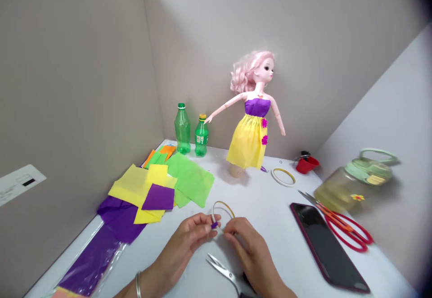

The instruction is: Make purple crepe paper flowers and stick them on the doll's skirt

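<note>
A thin bangle, white outside and gold inside, stands upright between my hands. My left hand is closed on its left side, where a small purple strip wraps the rim. Opposite, my right hand pinches at the bangle's near right side, its fingertips hiding part of the rim. Beneath my hands lie small silver scissors with parted blades, their dark handles partly covered by my right hand.
Yellow sheets, a purple piece and green sheets lie left. Behind stand green bottles and a doll. Rightward are another bangle, red bucket, jug, phone and red-handled scissors.
</note>
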